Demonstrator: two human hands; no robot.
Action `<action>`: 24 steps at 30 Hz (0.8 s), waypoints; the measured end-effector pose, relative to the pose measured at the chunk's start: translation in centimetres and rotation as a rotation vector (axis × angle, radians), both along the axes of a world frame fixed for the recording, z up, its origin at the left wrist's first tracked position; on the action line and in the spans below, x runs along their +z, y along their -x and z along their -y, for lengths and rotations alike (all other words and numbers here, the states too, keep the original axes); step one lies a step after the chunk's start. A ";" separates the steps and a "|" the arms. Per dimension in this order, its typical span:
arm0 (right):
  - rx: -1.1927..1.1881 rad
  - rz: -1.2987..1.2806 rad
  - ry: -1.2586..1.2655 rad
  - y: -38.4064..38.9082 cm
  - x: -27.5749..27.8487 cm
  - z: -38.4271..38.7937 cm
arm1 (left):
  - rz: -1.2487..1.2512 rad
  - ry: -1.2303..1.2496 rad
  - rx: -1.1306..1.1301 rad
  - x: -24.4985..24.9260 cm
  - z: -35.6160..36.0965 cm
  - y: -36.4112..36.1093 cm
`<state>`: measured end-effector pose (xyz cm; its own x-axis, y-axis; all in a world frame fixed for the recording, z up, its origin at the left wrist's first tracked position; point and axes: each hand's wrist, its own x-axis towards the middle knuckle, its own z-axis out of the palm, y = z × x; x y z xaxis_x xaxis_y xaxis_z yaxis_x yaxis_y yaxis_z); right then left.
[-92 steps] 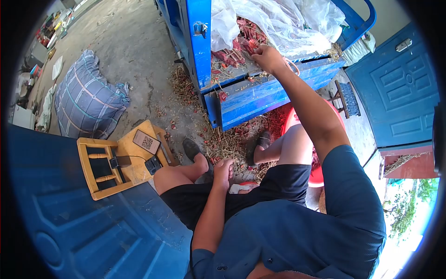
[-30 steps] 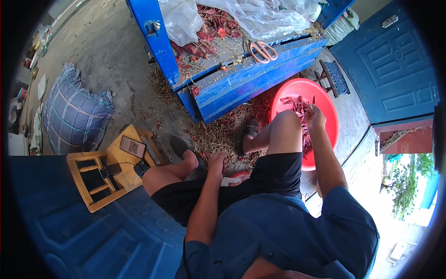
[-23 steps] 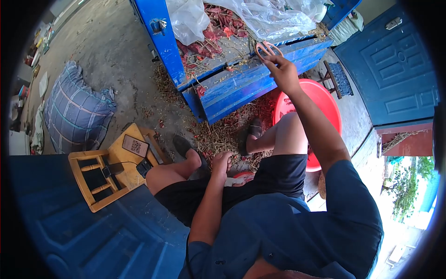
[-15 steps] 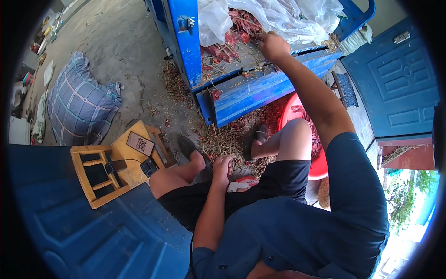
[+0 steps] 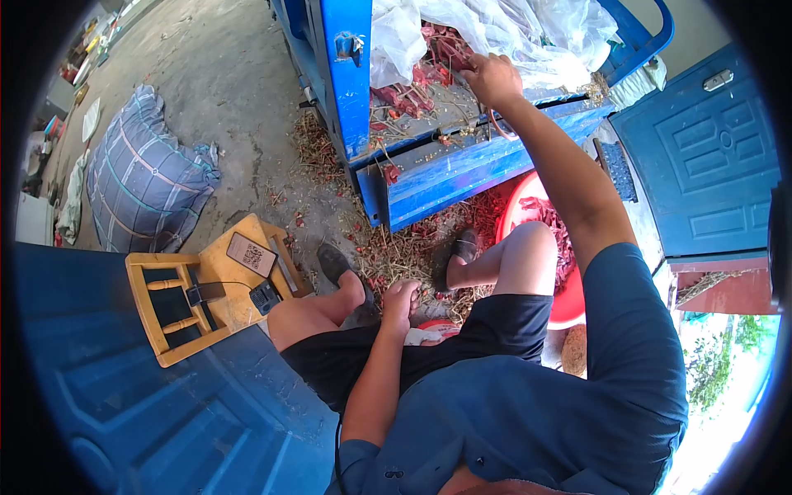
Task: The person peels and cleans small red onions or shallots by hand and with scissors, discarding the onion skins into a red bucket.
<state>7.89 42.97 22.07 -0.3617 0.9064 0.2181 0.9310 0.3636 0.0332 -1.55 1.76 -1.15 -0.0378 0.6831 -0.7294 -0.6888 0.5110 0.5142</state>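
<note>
My right hand (image 5: 495,80) reaches out to the blue cart bed (image 5: 487,177), fingers bent and closed at the edge of a heap of dried red chilies (image 5: 445,48). A thin curved stalk shows just below that hand. Clear plastic sheeting (image 5: 511,37) covers much of the heap. In front of my lap, my left hand (image 5: 400,302) is closed with curled fingers; what they hold, if anything, is hidden. A red basin (image 5: 568,307) with dried red chilies in it stands beside my right knee, partly hidden by my leg.
Stalks and chili bits (image 5: 396,260) litter the floor around my feet. To the left, a wooden chair (image 5: 216,309) bears a phone (image 5: 251,254) and a small black device (image 5: 264,297). Beyond it lies a checked stuffed sack (image 5: 153,181). A blue door (image 5: 705,157) stands at right.
My right hand stays at the chili heap, its fingers shifted slightly, and the curved stalk below it shows more plainly. My left hand remains before my lap. The view has shifted a little.
</note>
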 end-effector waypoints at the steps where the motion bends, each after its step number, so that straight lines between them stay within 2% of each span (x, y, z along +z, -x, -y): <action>1: 0.003 -0.002 -0.002 -0.1 0.7 0.3 | -0.001 0.008 -0.001 -0.1 -0.1 0.0; 3: 0.083 -0.292 0.145 -1.1 1.6 1.4 | -0.004 0.015 -0.005 -0.3 0.1 -0.1; 4: 0.083 -0.295 0.136 -1.6 2.1 2.0 | -0.003 0.011 -0.013 -0.3 0.1 -0.2; 6: 0.175 -0.791 0.344 -3.1 3.1 3.4 | -0.009 -0.003 -0.029 -0.1 -0.2 -0.5; 7: 0.174 -0.796 0.333 -4.0 3.3 3.9 | -0.023 -0.003 -0.049 0.0 -0.2 -0.6; 9: 0.286 -1.164 0.503 -5.4 3.4 4.8 | -0.044 -0.014 -0.071 0.1 0.0 -0.9; 10: 0.263 -1.374 0.664 -5.8 3.4 5.7 | -0.043 -0.002 -0.078 -0.2 0.3 -1.0; 13: 0.229 -1.452 0.841 -6.2 0.0 5.9 | -0.041 -0.002 -0.090 0.4 0.6 -1.7; 17: 0.274 -1.293 0.823 -4.7 -1.8 7.4 | -0.058 0.004 -0.103 0.8 1.2 -1.9; 20: 0.317 -1.179 0.497 -4.0 -2.9 7.0 | -0.061 -0.010 -0.068 1.9 2.3 -1.4; 23: 0.295 -1.333 0.510 -3.2 -1.8 8.9 | -0.088 0.026 -0.047 1.0 2.7 -1.0; 24: 0.253 -1.317 0.594 -3.3 -1.5 9.2 | -0.092 0.024 -0.048 1.3 2.6 -1.0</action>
<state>11.18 33.78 20.55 -0.3604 0.9230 0.1347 0.0803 0.1746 -0.9814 -0.56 -0.87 0.17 -0.0733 0.6684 -0.7402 -0.6137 0.5549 0.5617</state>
